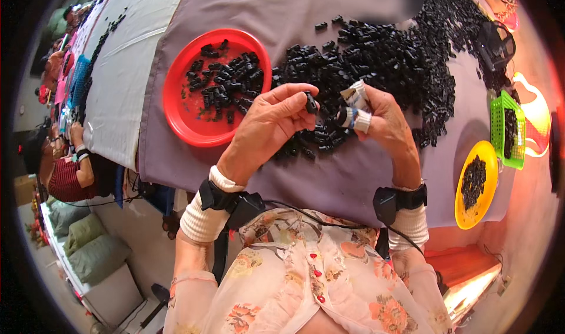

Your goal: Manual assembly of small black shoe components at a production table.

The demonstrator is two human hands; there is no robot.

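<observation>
Wearing a flowered blouse closest to the camera, plus ribbed cream cuffs and bulky black wrist devices linked by a thin cable. Pinching a small black part between thumb and forefinger of the left hand, closing the fingers snugly on it and bending the remaining ones loosely below. Holding it above the near side of a heap of black parts. Poising the right hand near it, well short of touching the left; curling the fingers inward and leaving a narrow gap between digits bearing pale wrappings. Showing a dark bit by one wrapped tip, but being unable to tell whether gripping or merely touching it. Looking past both onto a mauve tabletop, seeing the heap covering its middle and upper right. Having a yellow plate of dark bits near the right edge, and a red tray of black parts left of the heap. Seeing beyond the plate a green basket containing dark pieces. Sharing the far left with another person wearing a striped top.
</observation>
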